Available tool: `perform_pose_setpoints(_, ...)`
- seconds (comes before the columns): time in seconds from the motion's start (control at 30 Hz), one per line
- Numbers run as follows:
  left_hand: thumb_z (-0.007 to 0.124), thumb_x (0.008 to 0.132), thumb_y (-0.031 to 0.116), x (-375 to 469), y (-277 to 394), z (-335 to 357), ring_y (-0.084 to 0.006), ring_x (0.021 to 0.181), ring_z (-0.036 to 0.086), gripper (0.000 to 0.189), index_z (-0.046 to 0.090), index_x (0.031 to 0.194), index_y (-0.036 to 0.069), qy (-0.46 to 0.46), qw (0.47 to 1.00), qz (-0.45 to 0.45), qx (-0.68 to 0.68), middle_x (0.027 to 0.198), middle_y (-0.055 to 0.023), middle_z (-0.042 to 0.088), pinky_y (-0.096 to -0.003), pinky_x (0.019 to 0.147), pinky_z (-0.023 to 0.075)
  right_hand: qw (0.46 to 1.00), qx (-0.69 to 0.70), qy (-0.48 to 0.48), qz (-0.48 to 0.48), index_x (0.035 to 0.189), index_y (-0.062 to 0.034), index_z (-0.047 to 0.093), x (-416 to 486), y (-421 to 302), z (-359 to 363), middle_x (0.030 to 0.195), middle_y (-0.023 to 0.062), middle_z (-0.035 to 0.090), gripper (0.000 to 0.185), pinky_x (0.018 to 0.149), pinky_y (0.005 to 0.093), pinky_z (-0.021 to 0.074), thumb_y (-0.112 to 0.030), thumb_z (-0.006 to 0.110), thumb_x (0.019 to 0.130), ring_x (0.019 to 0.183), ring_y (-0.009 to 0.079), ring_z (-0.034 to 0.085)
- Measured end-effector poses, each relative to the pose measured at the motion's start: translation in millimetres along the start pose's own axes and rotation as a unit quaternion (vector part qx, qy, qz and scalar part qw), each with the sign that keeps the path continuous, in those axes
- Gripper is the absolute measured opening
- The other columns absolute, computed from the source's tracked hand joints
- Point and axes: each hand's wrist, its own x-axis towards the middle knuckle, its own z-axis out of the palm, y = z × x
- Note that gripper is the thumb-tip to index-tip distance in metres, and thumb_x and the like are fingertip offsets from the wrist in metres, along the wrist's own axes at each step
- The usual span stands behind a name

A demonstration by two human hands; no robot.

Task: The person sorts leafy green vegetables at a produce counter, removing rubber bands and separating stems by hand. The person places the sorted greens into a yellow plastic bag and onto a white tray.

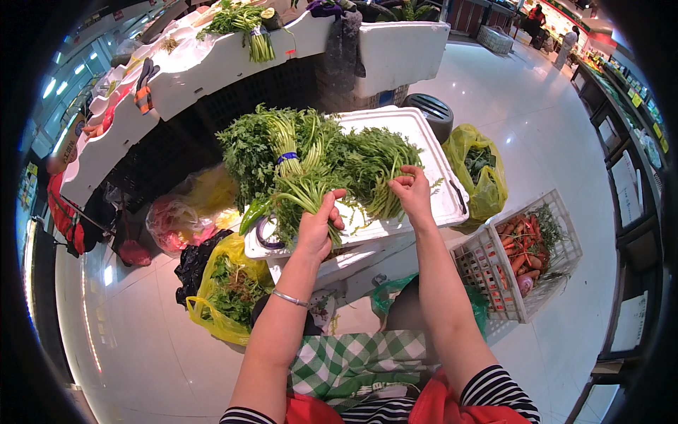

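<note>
My left hand (317, 228) is closed around a small bunch of leafy greens (302, 194), stems pointing up and to the left. At the edge of a loose heap of greens (378, 159), my right hand (412, 190) has thumb and fingers bent together near a stem; whether it pinches one I cannot tell. Behind my left hand lies a bundle of greens (283, 135) tied with a blue band (287, 157). A green pepper (255, 216) and a dark roll of tape (265, 233) lie at the near left corner of the white foam lid (447, 204).
A plastic crate (522, 305) of carrots stands on the right. Yellow bags of greens sit at the back right (498, 185) and front left (198, 318), beside a black bag (198, 259). A white display stand (212, 74) curves behind; a dark bin (437, 114) stands behind the lid.
</note>
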Motion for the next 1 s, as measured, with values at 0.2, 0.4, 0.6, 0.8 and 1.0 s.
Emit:
perform_pose_setpoints(0.2, 0.049, 0.092, 0.025, 0, -2, 0, -0.0083, 0.052, 0.042, 0.03, 0.054, 0.106, -0.001, 0.007, 1.0, 0.0, 0.008, 0.059, 0.0038, 0.041, -0.0232, 0.051, 0.0388, 0.976, -0.213, 0.009, 0.036, 0.086, 0.0034, 0.06, 0, -9, -3, 0.066, 0.0034, 0.057, 0.02, 0.058, 0.025, 0.0438, -0.014, 0.064, 0.077, 0.062, 0.0087, 0.052)
perform_pose_setpoints(0.4, 0.048, 0.093, 0.025, -1, -1, 1, -0.0081, 0.052, 0.042, 0.03, 0.054, 0.107, -0.001, 0.006, 1.0, -0.007, 0.015, 0.059, 0.0039, 0.041, -0.0228, 0.051, 0.0385, 0.98, 0.188, -0.041, -0.057, 0.09, -0.0024, 0.058, -13, -49, -1, 0.068, -0.0038, 0.051, 0.007, 0.048, 0.0177, 0.0321, -0.008, 0.056, 0.086, 0.055, 0.0026, 0.04)
perform_pose_setpoints(0.6, 0.047, 0.093, 0.026, -1, -2, 2, -0.0058, 0.05, 0.039, 0.03, 0.054, 0.106, 0.0, 0.001, 1.0, -0.018, 0.019, 0.059, 0.0043, 0.04, -0.0226, 0.049, 0.0374, 0.983, 0.164, -0.065, -0.052, 0.091, -0.0038, 0.057, -31, -85, 0, 0.072, -0.0034, 0.053, 0.008, 0.05, 0.0169, 0.0342, -0.008, 0.059, 0.084, 0.058, 0.0015, 0.043)
perform_pose_setpoints(0.8, 0.05, 0.091, 0.029, -2, -3, 7, -0.0041, 0.049, 0.037, 0.031, 0.054, 0.103, 0.001, 0.004, 0.999, -0.034, -0.005, 0.066, 0.0034, 0.046, -0.0215, 0.047, 0.0363, 0.96, -0.074, -0.255, -0.088, 0.089, 0.0025, 0.055, -60, -99, 30, 0.075, 0.0083, 0.056, 0.015, 0.057, 0.0252, 0.0449, -0.004, 0.062, 0.077, 0.06, 0.0129, 0.056)
perform_pose_setpoints(1.0, 0.058, 0.085, 0.04, -7, -5, 9, -0.002, 0.062, 0.046, 0.047, 0.055, 0.115, 0.004, -0.019, 0.996, -0.052, -0.069, 0.084, 0.0018, 0.057, -0.017, 0.052, 0.037, 0.927, -0.076, -0.28, -0.239, 0.087, -0.001, 0.054, -66, -95, 35, 0.079, 0.012, 0.056, 0.016, 0.06, 0.0348, 0.0449, -0.01, 0.063, 0.076, 0.069, 0.0293, 0.057)
